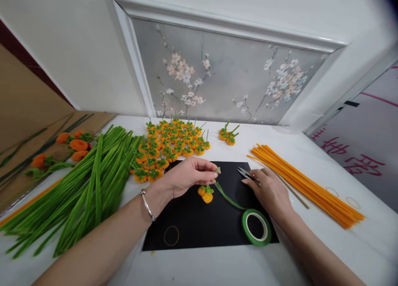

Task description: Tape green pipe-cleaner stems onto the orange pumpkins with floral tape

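Observation:
Thumb and fingers of my left hand [199, 173] pinch the free end of a green floral tape [228, 198]. The strip hangs down in a curve to its roll [245, 226], which lies at the right front of a black mat [199, 232]. Just below the pinch is a small orange pipe-cleaner pumpkin [207, 197] with a green top. My right hand [270, 190] is closed around small scissors [247, 175], their pointed blades slightly apart and aimed left over the mat. The handles are mostly covered by my fingers.
Many similar pumpkins [174, 139] cluster behind the mat, with a few more [228, 136] apart. Green pipe cleaners [93, 178] lie left, orange ones [304, 182] right beside a thin stick [294, 191]. A rubber band [171, 235] rests on the mat. A framed wall panel [217, 78] stands behind.

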Action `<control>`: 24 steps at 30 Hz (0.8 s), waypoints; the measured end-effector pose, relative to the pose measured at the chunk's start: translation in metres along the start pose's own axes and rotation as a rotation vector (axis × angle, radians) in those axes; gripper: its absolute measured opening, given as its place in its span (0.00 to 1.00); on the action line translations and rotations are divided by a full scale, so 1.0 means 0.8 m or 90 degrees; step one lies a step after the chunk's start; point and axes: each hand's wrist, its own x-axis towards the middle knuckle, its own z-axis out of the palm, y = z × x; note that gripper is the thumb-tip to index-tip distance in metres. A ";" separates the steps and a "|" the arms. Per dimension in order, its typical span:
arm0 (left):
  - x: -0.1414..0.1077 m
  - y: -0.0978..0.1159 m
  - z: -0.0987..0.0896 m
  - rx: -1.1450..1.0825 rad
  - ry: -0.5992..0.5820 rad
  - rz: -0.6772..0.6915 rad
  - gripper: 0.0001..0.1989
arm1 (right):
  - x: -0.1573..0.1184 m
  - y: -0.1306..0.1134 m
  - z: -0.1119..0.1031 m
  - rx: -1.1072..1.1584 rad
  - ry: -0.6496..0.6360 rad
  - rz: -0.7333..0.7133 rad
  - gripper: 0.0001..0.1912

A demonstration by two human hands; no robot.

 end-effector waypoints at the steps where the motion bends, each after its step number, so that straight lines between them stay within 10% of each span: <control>1: 0.001 0.000 0.000 0.004 0.008 0.009 0.10 | 0.000 0.001 0.001 0.001 0.004 -0.007 0.17; 10: -0.002 0.005 0.016 0.167 0.046 0.106 0.06 | 0.009 -0.060 -0.045 0.370 -0.113 -0.138 0.13; 24: -0.004 -0.005 0.027 0.537 0.101 0.190 0.07 | 0.012 -0.089 -0.035 0.173 -0.062 -0.272 0.14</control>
